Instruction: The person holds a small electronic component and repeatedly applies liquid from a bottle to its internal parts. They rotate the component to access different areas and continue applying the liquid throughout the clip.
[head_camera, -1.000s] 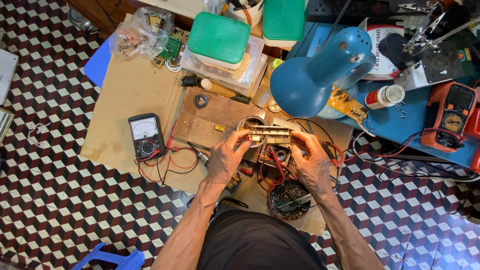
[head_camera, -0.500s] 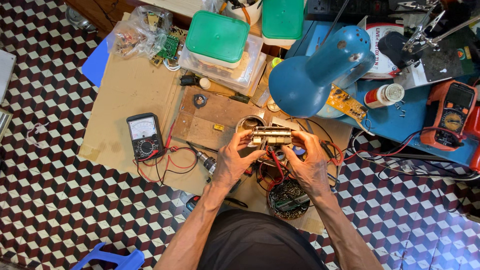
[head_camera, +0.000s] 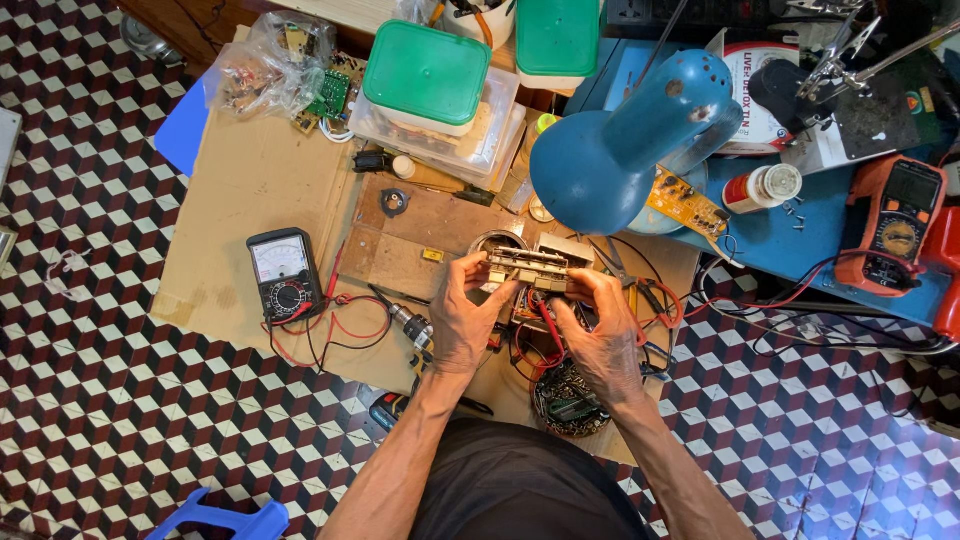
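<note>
One metal component (head_camera: 530, 268) (rectangular) gripped by left hand (head_camera: 467, 318), right hand (head_camera: 598, 330).

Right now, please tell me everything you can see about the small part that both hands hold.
The long part is a narrow bar, beige and metallic in look, with ribbed or slotted faces; finer detail is too small to tell. It lies level, above the cardboard sheet, below the blue lamp shade. The left hand pinches its left end, the right hand its right end. Red wires hang under it.
</note>
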